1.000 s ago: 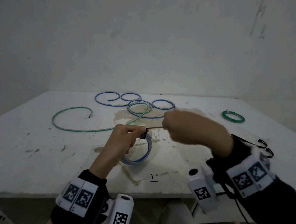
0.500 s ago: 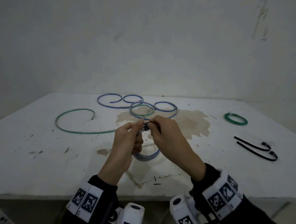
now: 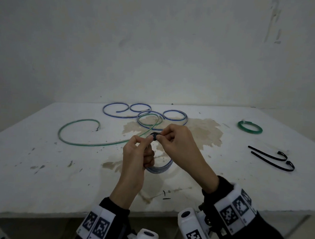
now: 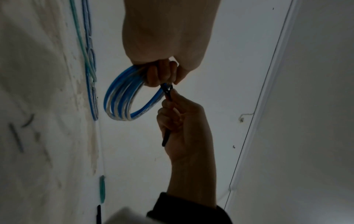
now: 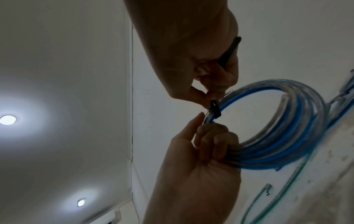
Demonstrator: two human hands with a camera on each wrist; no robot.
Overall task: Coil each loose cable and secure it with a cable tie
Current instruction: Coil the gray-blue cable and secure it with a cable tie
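With my left hand (image 3: 137, 154) gripping the coiled blue cable (image 5: 283, 136) just above the table (image 3: 44, 169), my right hand (image 3: 179, 147) pinches the black cable tie (image 5: 214, 109), which I should pull straight and steadily until snug.

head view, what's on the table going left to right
loose green cable → left hand gripping the blue coil → right hand pinching the black tie → green coil → two spare black ties
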